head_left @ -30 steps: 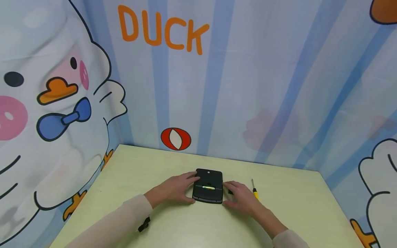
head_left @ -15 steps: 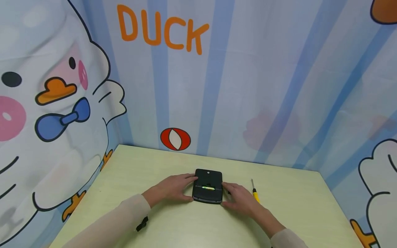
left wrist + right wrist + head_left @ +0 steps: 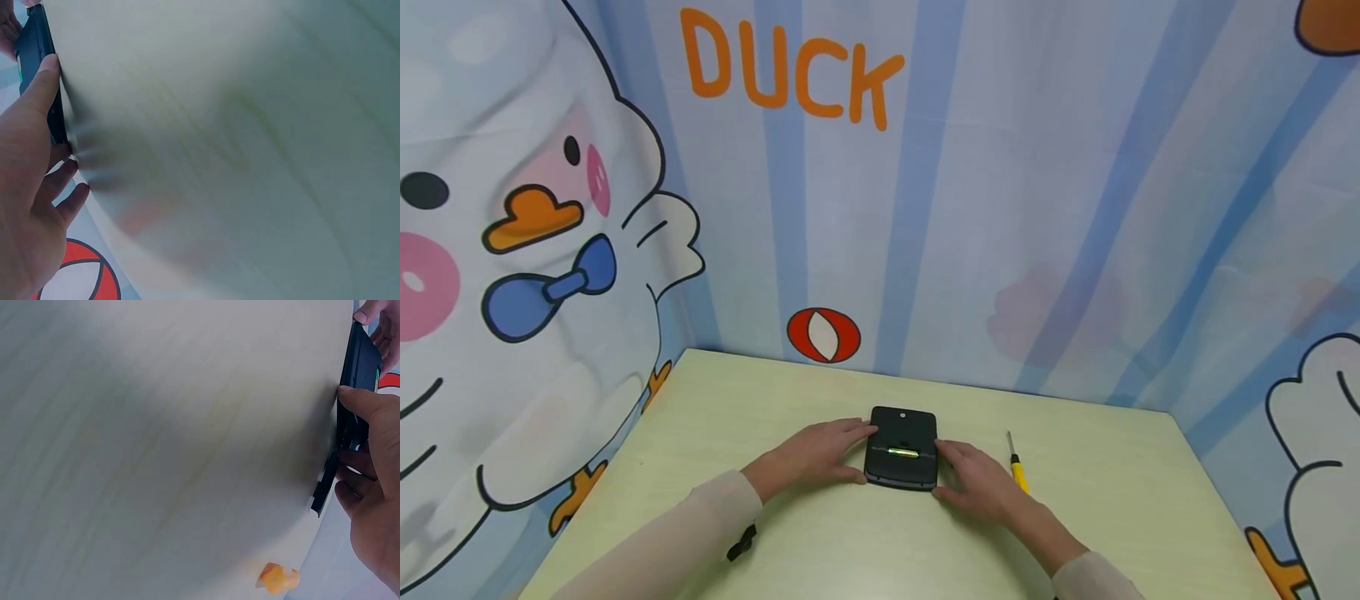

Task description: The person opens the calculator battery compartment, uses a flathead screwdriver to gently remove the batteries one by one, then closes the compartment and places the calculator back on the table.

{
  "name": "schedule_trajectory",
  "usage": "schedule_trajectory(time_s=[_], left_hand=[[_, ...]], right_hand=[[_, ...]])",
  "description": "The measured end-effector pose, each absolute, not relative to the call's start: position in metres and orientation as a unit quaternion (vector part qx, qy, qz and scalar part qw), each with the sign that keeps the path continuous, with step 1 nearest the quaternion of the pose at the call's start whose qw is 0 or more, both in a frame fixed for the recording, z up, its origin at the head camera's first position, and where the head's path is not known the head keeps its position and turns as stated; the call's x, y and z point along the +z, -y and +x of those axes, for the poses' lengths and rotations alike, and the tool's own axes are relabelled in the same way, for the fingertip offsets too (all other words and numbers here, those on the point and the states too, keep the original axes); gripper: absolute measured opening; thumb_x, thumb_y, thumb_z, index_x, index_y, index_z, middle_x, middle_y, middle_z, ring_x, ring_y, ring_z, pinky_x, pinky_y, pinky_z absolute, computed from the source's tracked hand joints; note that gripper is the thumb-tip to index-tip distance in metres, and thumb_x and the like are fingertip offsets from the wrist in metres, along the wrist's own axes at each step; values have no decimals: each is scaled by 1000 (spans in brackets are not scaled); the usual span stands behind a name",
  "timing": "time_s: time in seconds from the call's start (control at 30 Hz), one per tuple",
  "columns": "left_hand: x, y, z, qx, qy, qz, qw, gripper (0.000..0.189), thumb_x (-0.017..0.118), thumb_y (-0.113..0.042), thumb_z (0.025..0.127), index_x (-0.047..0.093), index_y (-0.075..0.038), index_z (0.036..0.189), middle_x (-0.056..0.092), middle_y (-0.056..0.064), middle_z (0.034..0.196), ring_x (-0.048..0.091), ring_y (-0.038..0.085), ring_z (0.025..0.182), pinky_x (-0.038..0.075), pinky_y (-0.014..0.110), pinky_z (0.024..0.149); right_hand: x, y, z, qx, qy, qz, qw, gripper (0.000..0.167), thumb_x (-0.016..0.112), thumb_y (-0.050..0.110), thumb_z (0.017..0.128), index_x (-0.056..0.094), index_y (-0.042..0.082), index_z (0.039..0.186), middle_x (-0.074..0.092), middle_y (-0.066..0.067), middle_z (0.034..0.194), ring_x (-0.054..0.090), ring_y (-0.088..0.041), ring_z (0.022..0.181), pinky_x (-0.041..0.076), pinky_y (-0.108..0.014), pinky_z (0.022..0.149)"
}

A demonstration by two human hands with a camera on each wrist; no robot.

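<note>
A black flat rectangular device lies on the pale table, with a small round spot near its far end. A green-yellow cylinder like a battery shows in a slot across its middle. My left hand holds the device's left side, thumb at the near corner and fingers farther along the edge. On the opposite side my right hand holds it likewise, its thumb at the near right corner. In the right wrist view, a narrow black piece lies by my right fingers; the hand hides it in the head view.
To the right of my right hand lies a screwdriver with a yellow and black handle, its shaft pointing away. The pale table ends at a printed curtain behind. A black strap hangs below my left sleeve.
My right hand has shifted slightly left against the device and now covers the small black piece that showed beside it. The device and my left hand have hardly moved.
</note>
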State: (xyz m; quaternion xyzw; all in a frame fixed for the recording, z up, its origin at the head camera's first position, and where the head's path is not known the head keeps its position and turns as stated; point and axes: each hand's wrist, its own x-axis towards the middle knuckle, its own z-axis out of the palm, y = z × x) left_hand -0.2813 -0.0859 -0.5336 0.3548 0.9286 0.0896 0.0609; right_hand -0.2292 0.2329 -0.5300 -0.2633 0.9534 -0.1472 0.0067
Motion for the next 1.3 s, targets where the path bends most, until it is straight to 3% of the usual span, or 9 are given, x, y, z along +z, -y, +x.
schedule_trajectory(time_s=[0.67, 1.3], left_hand=[[-543, 95, -279, 59, -903, 424, -37, 84, 63, -59, 100, 42, -7, 162, 48, 13, 162, 51, 28, 145, 45, 42, 116], [-547, 100, -282, 57, -897, 433, -66, 82, 60, -61, 101, 44, -9, 162, 48, 11, 162, 53, 27, 143, 48, 41, 114]], right_hand=[[-530, -231, -231, -199, -949, -242, 29, 76, 85, 26, 92, 51, -3, 153, 57, -19, 152, 57, -38, 138, 46, -53, 114], [-528, -232, -228, -244, -942, -228, 28, 75, 86, 23, 91, 52, -3, 153, 59, -19, 150, 58, -40, 136, 47, -54, 112]])
